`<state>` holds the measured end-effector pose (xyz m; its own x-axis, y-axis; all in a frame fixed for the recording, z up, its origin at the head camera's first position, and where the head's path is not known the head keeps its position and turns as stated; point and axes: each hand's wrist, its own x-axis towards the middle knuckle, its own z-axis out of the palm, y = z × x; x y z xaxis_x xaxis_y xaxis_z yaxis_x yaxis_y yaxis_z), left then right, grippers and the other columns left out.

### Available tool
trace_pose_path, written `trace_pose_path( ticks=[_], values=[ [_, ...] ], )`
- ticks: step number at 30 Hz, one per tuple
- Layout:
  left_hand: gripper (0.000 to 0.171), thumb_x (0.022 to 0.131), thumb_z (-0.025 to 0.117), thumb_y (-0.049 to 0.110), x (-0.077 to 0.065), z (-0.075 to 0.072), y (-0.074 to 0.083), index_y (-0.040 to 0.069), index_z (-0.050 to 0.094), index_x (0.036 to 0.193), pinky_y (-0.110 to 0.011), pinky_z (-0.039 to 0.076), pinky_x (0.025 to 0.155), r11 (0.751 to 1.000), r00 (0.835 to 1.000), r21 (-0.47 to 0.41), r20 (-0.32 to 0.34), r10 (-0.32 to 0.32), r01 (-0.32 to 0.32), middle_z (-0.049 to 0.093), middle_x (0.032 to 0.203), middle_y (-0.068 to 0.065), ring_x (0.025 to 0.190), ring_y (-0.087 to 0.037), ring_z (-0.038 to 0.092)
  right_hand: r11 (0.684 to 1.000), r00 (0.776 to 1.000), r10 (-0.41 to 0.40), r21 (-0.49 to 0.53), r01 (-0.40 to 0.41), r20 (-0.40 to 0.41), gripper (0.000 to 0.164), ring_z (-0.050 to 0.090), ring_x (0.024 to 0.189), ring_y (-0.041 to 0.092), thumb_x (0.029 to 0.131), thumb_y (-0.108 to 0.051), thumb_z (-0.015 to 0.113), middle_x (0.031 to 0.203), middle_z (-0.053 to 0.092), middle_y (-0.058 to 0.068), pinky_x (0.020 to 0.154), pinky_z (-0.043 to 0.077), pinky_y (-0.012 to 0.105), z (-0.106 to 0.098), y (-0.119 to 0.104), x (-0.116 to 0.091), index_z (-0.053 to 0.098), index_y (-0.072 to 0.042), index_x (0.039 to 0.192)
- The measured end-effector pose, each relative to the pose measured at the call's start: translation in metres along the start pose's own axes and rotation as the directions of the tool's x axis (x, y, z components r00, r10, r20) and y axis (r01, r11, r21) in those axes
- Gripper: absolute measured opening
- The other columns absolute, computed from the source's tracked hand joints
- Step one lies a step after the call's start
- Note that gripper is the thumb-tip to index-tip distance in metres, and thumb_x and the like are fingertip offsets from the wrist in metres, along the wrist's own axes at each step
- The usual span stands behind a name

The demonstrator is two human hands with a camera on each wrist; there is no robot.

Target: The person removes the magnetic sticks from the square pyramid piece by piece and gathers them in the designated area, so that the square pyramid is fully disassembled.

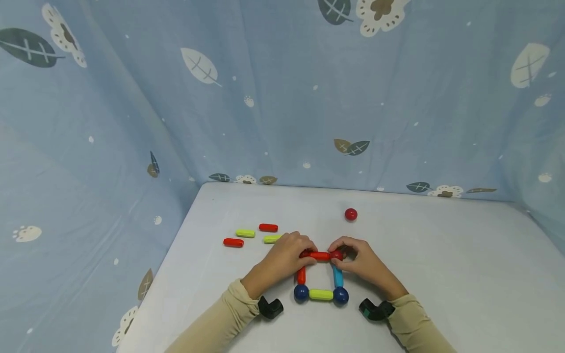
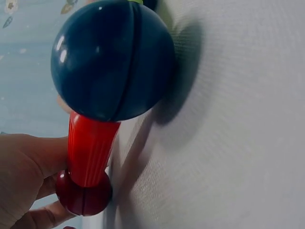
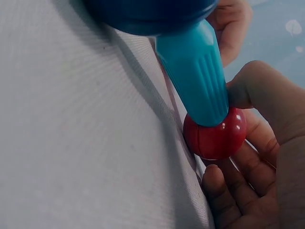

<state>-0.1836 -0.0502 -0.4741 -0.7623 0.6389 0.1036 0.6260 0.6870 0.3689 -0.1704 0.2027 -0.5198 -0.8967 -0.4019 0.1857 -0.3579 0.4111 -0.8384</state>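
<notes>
A square of magnetic rods and balls lies on the table between both hands. Its near side is a yellow-green rod (image 1: 321,294) between a dark blue ball (image 1: 301,293) and a second dark blue ball (image 1: 341,296). A red rod (image 2: 91,148) forms the left side, a light blue rod (image 3: 198,76) the right, and another red rod (image 1: 320,256) the far side. My left hand (image 1: 289,252) grips the far left red ball (image 2: 85,193), largely covered in the head view. With thumb and fingers my right hand (image 1: 363,261) holds the far right red ball (image 3: 217,136).
To the left of the square lie a red rod (image 1: 233,242), a yellow-green rod (image 1: 245,233), a further red rod (image 1: 268,227) and a partly covered yellow-green rod (image 1: 271,239). A loose red ball (image 1: 350,214) sits farther back on the white table (image 1: 441,255). Blue patterned cloth (image 1: 282,108) hangs behind.
</notes>
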Motion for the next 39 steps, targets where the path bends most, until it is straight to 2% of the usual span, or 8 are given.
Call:
trace_pose_path(
  ticks=[7, 13, 17, 22, 29, 39],
  values=[
    [0.021, 0.09, 0.081, 0.032, -0.0013, -0.0018, -0.0045, 0.02, 0.079, 0.106, -0.027, 0.049, 0.081, 0.999, 0.998, 0.015, -0.028, -0.049, 0.049, 0.077, 0.1, 0.007, 0.091, -0.011, 0.064, 1.0, 1.0, 0.006, -0.013, -0.006, -0.021, 0.022, 0.062, 0.088, 0.01, 0.087, -0.006, 0.08, 0.102, 0.074, -0.001, 0.08, 0.055, 0.021, -0.0025, -0.0011, 0.0005, 0.073, -0.017, 0.105],
    [0.019, 0.092, 0.08, 0.029, -0.0005, 0.0014, -0.0015, 0.018, 0.078, 0.107, -0.026, 0.049, 0.084, 0.999, 1.0, -0.04, -0.027, -0.008, 0.006, 0.077, 0.101, 0.006, 0.094, -0.009, 0.066, 1.0, 1.0, 0.014, -0.006, -0.014, -0.015, 0.023, 0.061, 0.088, 0.011, 0.087, -0.006, 0.08, 0.102, 0.073, 0.0, 0.079, 0.054, 0.022, -0.0031, -0.0009, -0.0004, 0.073, -0.018, 0.105],
    [0.018, 0.091, 0.08, 0.029, -0.0008, 0.0023, 0.0016, 0.02, 0.078, 0.107, -0.023, 0.043, 0.078, 1.0, 0.999, -0.011, -0.041, 0.018, -0.019, 0.076, 0.099, 0.009, 0.086, -0.005, 0.064, 1.0, 1.0, 0.015, -0.003, -0.015, -0.017, 0.023, 0.06, 0.087, 0.01, 0.087, -0.005, 0.08, 0.102, 0.073, 0.0, 0.078, 0.054, 0.022, -0.0028, -0.0009, -0.0007, 0.072, -0.018, 0.105],
    [0.017, 0.091, 0.081, 0.028, -0.0016, 0.003, 0.004, 0.022, 0.077, 0.106, -0.02, 0.034, 0.072, 0.999, 0.997, -0.001, -0.067, 0.032, -0.032, 0.076, 0.099, 0.011, 0.074, -0.002, 0.054, 1.0, 1.0, 0.01, 0.003, -0.01, -0.013, 0.023, 0.06, 0.087, 0.009, 0.087, -0.006, 0.08, 0.102, 0.073, 0.0, 0.078, 0.053, 0.022, -0.0025, -0.0027, -0.0001, 0.072, -0.018, 0.105],
    [0.019, 0.089, 0.083, 0.029, -0.0016, 0.0025, 0.0036, 0.023, 0.079, 0.106, -0.02, 0.036, 0.073, 1.0, 0.996, -0.014, -0.09, 0.02, -0.022, 0.077, 0.098, 0.011, 0.074, -0.001, 0.053, 1.0, 1.0, -0.003, 0.006, 0.003, -0.011, 0.023, 0.06, 0.086, 0.009, 0.087, -0.006, 0.079, 0.101, 0.072, 0.0, 0.077, 0.053, 0.022, -0.002, -0.0012, 0.0, 0.072, -0.017, 0.106],
    [0.02, 0.087, 0.084, 0.03, -0.0028, -0.0037, 0.001, 0.022, 0.08, 0.105, -0.02, 0.037, 0.071, 0.997, 0.996, -0.071, -0.088, -0.011, 0.005, 0.076, 0.095, 0.012, 0.069, 0.001, 0.051, 1.0, 1.0, -0.012, 0.015, 0.012, -0.012, 0.022, 0.06, 0.084, 0.009, 0.088, -0.006, 0.079, 0.1, 0.072, 0.001, 0.075, 0.053, 0.023, -0.0008, 0.0006, -0.0014, 0.072, -0.017, 0.105]
  ],
)
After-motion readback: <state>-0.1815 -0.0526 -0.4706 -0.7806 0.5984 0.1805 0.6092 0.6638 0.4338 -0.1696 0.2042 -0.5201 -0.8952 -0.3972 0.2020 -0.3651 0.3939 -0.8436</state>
